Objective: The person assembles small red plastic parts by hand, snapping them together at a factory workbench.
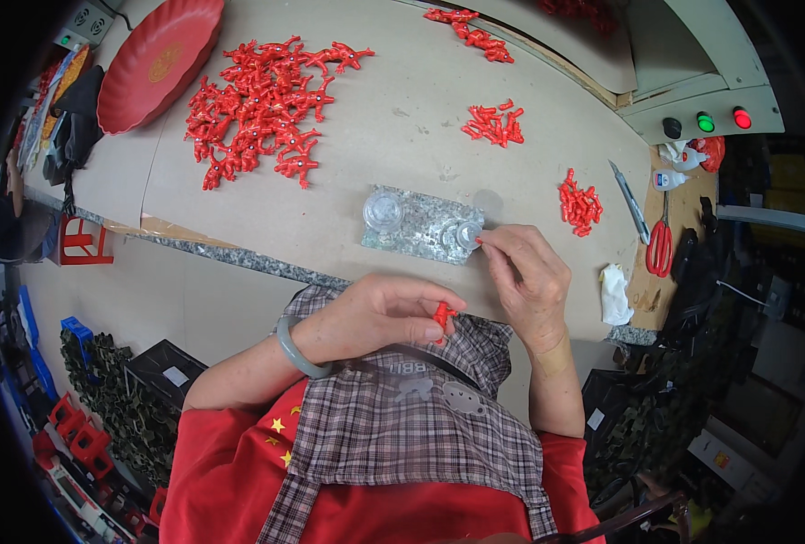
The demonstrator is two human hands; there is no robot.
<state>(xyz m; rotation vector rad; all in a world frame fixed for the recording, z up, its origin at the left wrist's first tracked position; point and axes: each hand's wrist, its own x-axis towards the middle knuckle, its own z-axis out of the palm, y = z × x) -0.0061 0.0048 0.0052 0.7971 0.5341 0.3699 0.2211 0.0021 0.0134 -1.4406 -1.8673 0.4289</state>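
My left hand [380, 313] is closed in a pinch on a small red plastic figure [442, 314], held above my lap near the table edge. My right hand [529, 276] pinches a tiny red piece [479, 241], mostly hidden by the fingertips, at the side of a small clear round cup [467, 235]. That cup stands on the right part of a speckled stone slab [423, 213]. On the slab's left part sits a larger clear round dish [383, 210]. To the right lies a pile of small red parts [581, 204]; another group of red parts [496, 124] is farther back.
A heap of red figures [262, 109] spreads at the back left, beside a red scalloped tray [171, 68]. At the right lie a utility knife [631, 203], red-handled scissors [660, 247], a glue bottle [669, 180] and a white crumpled tissue [615, 296]. More red figures [475, 38] lie far back.
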